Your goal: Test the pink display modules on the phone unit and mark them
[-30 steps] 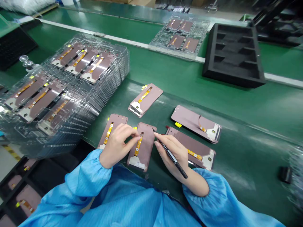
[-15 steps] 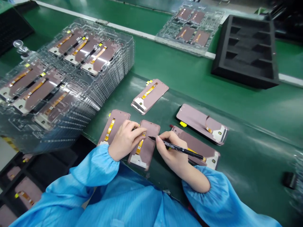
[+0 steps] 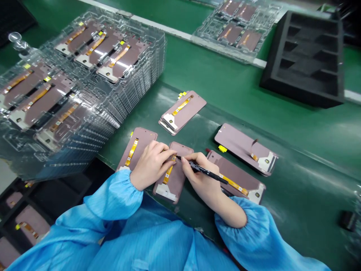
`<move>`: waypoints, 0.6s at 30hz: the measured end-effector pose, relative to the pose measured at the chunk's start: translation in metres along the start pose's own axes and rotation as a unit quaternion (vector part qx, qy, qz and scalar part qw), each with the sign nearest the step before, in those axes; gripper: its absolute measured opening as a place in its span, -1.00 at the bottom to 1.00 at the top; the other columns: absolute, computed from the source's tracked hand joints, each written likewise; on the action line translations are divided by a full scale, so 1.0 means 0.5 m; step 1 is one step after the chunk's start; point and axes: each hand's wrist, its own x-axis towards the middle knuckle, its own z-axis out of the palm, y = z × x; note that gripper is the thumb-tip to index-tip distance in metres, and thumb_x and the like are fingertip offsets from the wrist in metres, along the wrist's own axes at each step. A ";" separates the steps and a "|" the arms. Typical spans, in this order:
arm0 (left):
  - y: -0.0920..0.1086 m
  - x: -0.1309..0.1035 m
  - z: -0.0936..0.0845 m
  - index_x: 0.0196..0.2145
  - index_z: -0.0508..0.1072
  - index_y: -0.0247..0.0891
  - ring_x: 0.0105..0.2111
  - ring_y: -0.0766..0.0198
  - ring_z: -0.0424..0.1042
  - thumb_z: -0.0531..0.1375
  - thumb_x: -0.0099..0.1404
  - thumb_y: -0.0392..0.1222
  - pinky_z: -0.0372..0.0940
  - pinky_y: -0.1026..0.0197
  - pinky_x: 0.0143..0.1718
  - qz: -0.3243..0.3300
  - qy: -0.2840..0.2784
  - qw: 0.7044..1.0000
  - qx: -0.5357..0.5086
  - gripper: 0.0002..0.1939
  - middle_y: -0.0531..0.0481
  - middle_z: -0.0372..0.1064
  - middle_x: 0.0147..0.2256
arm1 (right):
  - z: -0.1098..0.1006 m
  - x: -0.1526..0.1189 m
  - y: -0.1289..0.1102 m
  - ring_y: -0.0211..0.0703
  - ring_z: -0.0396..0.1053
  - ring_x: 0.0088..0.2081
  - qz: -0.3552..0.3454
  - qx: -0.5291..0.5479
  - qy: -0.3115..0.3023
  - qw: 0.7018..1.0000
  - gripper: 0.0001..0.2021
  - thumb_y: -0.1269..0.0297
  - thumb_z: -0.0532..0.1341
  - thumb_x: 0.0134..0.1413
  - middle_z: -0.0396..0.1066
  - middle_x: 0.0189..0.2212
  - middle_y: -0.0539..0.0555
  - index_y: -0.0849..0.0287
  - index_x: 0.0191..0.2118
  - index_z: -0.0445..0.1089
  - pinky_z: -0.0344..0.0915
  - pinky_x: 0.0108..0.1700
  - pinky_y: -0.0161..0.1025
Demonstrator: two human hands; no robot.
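Note:
A phone screen panel (image 3: pixel 182 173) lies back side up on the green mat in front of me, its orange flex cable (image 3: pixel 168 175) running lengthwise. My left hand (image 3: pixel 149 163) pinches the upper end of this cable between thumb and fingers. In my right hand (image 3: pixel 204 180) is a black marker pen (image 3: pixel 207 172), its tip at the cable's upper end by my left fingertips; whether it touches cannot be made out. Another screen panel (image 3: pixel 142 141) lies partly under my left hand. To the right of my right hand rest two more panels, an upper one (image 3: pixel 239 141) and a lower one (image 3: pixel 232 167).
A small pile of panels (image 3: pixel 193 107) sits farther back. At left stands a tall stack of clear plastic trays (image 3: pixel 141 81) bearing panels. Another clear tray (image 3: pixel 208 35) and a black compartmented tray (image 3: pixel 267 71) are at the back. A black bin (image 3: pixel 63 192) with panels is lower left.
My right hand has moved the pen tip leftward and up, from the panel's bare back to the cable's upper end. My left hand keeps its place at the cable. The view has shifted slightly.

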 end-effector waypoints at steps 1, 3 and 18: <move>0.000 0.000 0.000 -0.05 0.47 -0.26 -0.15 0.09 0.25 0.18 0.35 -0.21 0.26 0.02 -0.11 -0.001 -0.001 1.000 0.001 -0.76 -0.10 0.39 -0.20 | 0.000 0.001 -0.001 -0.20 0.38 -0.54 -0.004 0.002 0.000 1.000 -0.87 0.27 0.17 0.20 0.44 -0.52 -0.03 0.08 -0.39 0.34 0.33 -0.45 -0.30; 0.000 0.000 0.000 -0.05 0.47 -0.24 -0.15 0.10 0.25 0.18 0.35 -0.21 0.26 0.02 -0.11 -0.001 -0.001 1.000 0.000 -0.76 -0.09 0.39 -0.20 | 0.001 0.002 -0.001 -0.21 0.39 -0.53 -0.012 0.005 0.002 1.000 -0.89 0.30 0.18 0.20 0.45 -0.52 -0.04 0.09 -0.38 0.33 0.33 -0.45 -0.30; 0.001 0.000 0.001 -0.04 0.46 -0.25 -0.15 0.11 0.25 0.16 0.36 -0.19 0.26 0.03 -0.10 0.003 -0.005 1.000 0.009 -0.76 -0.09 0.39 -0.20 | 0.002 0.002 0.006 -0.22 0.39 -0.51 -0.029 -0.004 -0.007 1.000 -0.89 0.33 0.16 0.21 0.44 -0.50 -0.04 0.10 -0.37 0.33 0.33 -0.42 -0.31</move>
